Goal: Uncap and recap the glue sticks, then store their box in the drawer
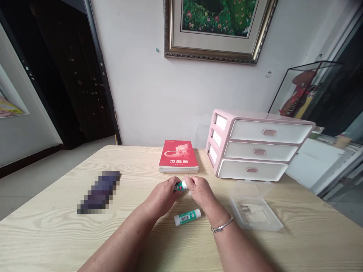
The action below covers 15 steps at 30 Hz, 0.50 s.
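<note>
Between my two hands is a small green and white glue stick (pixel 179 186), lying roughly sideways. My left hand (pixel 164 194) is closed around its green body. The fingers of my right hand (pixel 200 189) pinch its white right end. On the table just below my hands lies a second green and white glue stick (pixel 187 217), with a barcode facing up. Beyond my hands sits a red book (pixel 178 153) with white lettering, on top of a white-edged stack. My palms and some fingertips are hidden.
A pink and white three-drawer box (pixel 259 152) stands at the back right of the wooden table (pixel 136 238). In front of it lies an open clear plastic case (pixel 258 217). A blurred dark object (pixel 100 192) lies on the left.
</note>
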{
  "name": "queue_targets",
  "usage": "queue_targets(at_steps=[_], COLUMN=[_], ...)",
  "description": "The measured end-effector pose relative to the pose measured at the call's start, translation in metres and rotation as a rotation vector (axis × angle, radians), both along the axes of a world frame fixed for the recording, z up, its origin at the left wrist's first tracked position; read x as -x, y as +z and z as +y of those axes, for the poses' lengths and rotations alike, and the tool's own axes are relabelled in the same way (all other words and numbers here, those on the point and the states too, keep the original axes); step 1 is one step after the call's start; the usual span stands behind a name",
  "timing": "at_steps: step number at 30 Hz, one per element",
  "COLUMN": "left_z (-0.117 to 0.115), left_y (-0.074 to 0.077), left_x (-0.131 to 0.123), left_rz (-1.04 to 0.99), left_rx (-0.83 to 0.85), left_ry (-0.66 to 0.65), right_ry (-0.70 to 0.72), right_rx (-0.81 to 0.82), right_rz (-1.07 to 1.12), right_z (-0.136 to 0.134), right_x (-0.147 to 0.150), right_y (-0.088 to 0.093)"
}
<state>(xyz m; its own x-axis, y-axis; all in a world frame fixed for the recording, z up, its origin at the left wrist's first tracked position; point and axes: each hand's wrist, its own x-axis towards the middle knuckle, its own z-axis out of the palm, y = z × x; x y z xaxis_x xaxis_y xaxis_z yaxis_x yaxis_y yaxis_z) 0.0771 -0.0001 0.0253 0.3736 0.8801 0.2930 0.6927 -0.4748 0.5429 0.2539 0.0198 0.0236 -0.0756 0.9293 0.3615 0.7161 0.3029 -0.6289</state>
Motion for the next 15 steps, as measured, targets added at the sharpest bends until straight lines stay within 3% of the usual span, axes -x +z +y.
queue_targets(at_steps=[8, 15], left_z=[-0.005, -0.005], left_y=[0.003, 0.011], left_x=[-0.006, 0.000], left_rz=[0.172, -0.131], left_rx=[-0.190, 0.139], left_ry=[0.023, 0.035], right_ry=[-0.016, 0.025], right_rx=[0.393, 0.293], right_rz=[0.325, 0.441], right_z=[-0.003, -0.007], right_x=[0.006, 0.006], right_y=[0.001, 0.000])
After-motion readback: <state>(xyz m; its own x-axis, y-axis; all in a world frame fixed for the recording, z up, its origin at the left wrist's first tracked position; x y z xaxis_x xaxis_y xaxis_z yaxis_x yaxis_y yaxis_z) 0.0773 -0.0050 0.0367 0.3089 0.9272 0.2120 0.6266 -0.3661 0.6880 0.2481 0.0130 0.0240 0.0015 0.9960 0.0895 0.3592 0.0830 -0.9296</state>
